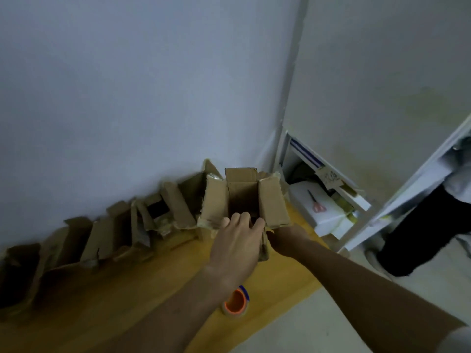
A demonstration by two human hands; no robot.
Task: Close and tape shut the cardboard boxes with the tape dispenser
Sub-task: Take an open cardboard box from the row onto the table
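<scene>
Item: open brown corrugated cardboard box (pixel 243 200), standing upright on the yellow wooden tabletop (pixel 142 273) at the right end of a row of other open brown cardboard boxes (pixel 107 233) set along the pale wall. All four flaps stand out or up; the side flaps spread left and right, the far flap rises toward the wall.

Left hand (pixel 237 243): directly in front of the box, fingers extended and lying over the near rim, tips reaching into the opening; nothing gripped. Nearer of the two to the near flap.

Right hand (pixel 283 238): touching the box's near right corner, largely hidden behind the cardboard; finger state cannot be told.

Orange-cored roll of clear tape on its blue dispenser (pixel 235 303): on the tabletop, well behind both hands toward the person, beneath the left forearm.

Judgement: flaps must fold inward before taping; the tape lies back toward the body.
</scene>
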